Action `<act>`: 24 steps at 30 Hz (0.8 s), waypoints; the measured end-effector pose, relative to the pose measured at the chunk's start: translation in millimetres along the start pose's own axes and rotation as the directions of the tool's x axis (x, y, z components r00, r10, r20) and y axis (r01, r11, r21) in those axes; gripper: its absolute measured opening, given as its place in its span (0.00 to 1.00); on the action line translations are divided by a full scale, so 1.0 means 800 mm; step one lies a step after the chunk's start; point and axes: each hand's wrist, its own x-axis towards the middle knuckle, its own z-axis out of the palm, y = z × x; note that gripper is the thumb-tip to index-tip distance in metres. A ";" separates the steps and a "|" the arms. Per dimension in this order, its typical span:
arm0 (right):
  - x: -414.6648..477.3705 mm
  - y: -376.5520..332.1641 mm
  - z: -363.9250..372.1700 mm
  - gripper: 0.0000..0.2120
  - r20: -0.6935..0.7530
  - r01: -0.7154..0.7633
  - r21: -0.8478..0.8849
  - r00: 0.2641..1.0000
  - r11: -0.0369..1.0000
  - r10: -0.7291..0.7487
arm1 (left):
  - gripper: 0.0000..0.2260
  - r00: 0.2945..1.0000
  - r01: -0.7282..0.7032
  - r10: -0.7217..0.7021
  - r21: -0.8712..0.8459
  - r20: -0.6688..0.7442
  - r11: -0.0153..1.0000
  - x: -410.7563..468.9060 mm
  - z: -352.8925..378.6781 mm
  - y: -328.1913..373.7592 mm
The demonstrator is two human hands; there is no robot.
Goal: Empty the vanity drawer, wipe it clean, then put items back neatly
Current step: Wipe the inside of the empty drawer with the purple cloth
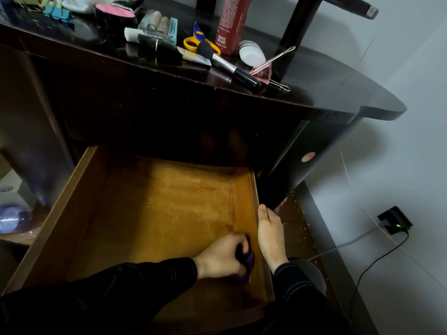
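Observation:
The wooden vanity drawer (79,189) is pulled out, and its yellow-brown bottom holds only my hand and a cloth. My left hand (217,255) grips a purple cloth (245,261) and presses it on the drawer floor near the front right corner. My right hand (269,234) rests on the drawer's right side wall, thumb on the top edge. On the dark vanity top (326,93) lie the taken-out items: yellow-handled scissors (191,43), a makeup brush (227,65), a red spray can (231,22), a pink compact (115,12), binder clips and tubes.
A white jar (250,53) and a pink binder clip (268,68) sit near the top's front edge. A black charger with a green light (395,220) is plugged into the white wall at right, its cables trailing down. A dark post (298,32) rises from the top.

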 end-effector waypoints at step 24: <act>-0.004 -0.005 -0.001 0.22 0.014 -0.036 0.054 0.999 0.998 0.035 | 0.17 0.893 0.226 -0.236 0.073 0.382 0.971 -0.025 0.011 0.002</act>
